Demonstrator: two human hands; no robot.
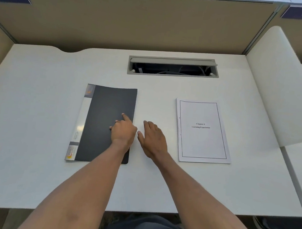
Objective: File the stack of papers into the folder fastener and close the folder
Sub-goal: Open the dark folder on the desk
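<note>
- The closed dark folder (106, 123) lay flat on the white desk (39, 105).
- The left hand (123, 131) rested on its right edge, fingers loosely spread, gripping nothing.
- The right hand (152, 139) lay open and empty between the folder and the stack of papers (203, 131).

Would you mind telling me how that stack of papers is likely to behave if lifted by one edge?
The stack of papers looks thin, so it would probably droop. Its lower edges look slightly fanned and no clip shows, so sheets may slide apart. On the smooth desk it likely pushes easily.
</note>
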